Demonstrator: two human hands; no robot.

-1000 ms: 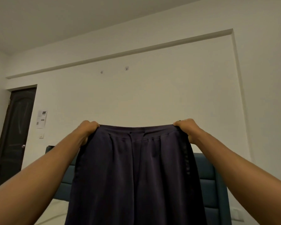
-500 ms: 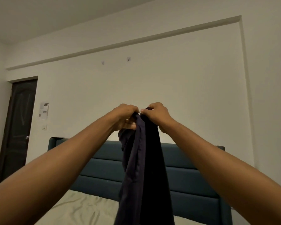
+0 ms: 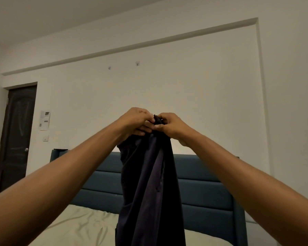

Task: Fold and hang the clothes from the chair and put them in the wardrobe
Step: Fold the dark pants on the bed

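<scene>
Teal headboard point(image 3: 203, 189) behind dark trousers point(image 3: 149, 183)

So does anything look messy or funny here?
Nothing is broken or spilled. The bed sheet is a bit wrinkled. The dark trousers hang straight down, folded in half, with the left hand and right hand pinching the top.

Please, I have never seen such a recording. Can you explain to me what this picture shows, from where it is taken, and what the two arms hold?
There is no machine here. A person wears one camera on the head, so you see their own arms reaching forward. The left hand and right hand meet, and each has a grip on the top of dark trousers, which hang down folded lengthwise. Behind are a bed with a pale sheet, a blue headboard, and a dark door on the left.
</scene>
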